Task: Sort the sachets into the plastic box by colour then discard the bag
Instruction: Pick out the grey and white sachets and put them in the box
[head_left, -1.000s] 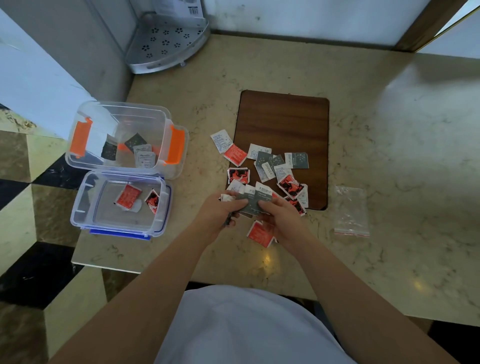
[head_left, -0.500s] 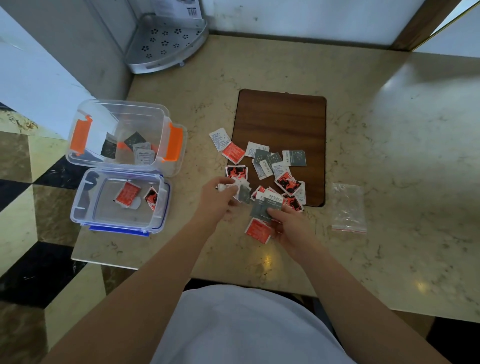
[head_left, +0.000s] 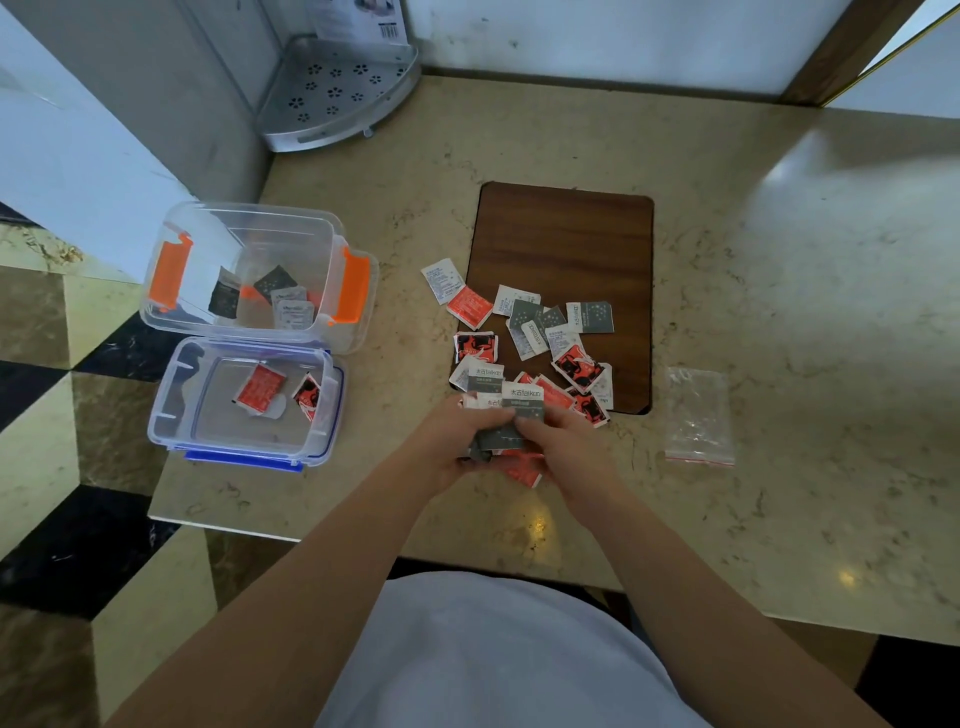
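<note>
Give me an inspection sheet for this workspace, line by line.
Surface: marble counter with a brown wooden inset.
Job's things: clear box holds grey sachets; its lid holds red sachets; loose pile unsorted; empty bag lies right of the inset.
Clutter: nothing seen.
Hands: left hand and right hand both hold a bunch of grey sachets between them.
Cables: nothing seen.
Surroundings: metal corner shelf, chequered floor.
</note>
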